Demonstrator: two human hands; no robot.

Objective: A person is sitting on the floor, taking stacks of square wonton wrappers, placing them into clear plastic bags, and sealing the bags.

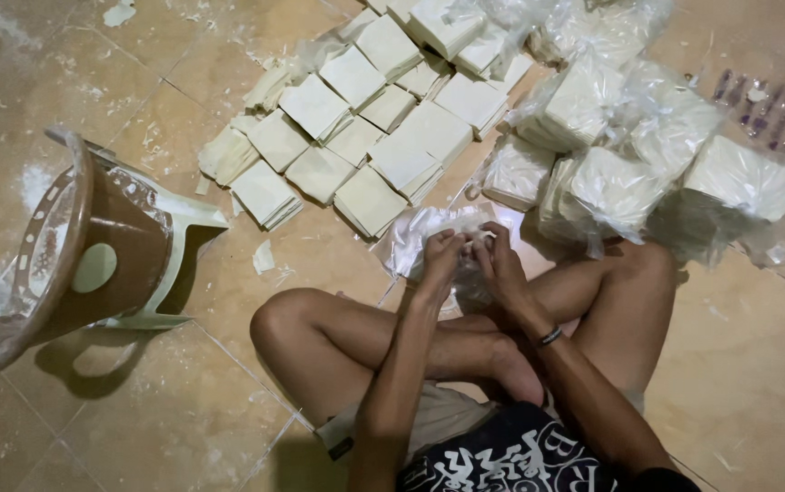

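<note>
Seated cross-legged on tiled floor. My left hand and right hand meet, fingers pinched on a clear plastic bag holding a pale square stack; the bag extends toward 10 o'clock of my hands. Loose square stacks at 11 o'clock, bagged stacks at 2, tipped stool at 9.

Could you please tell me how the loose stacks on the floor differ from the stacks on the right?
The loose stacks lie bare in flat rows, while the bagged stacks are wrapped in clear plastic and piled unevenly. The loose stacks show crisp square edges; the bagged stacks look blurred by film. Both are pale square sheets.
</note>
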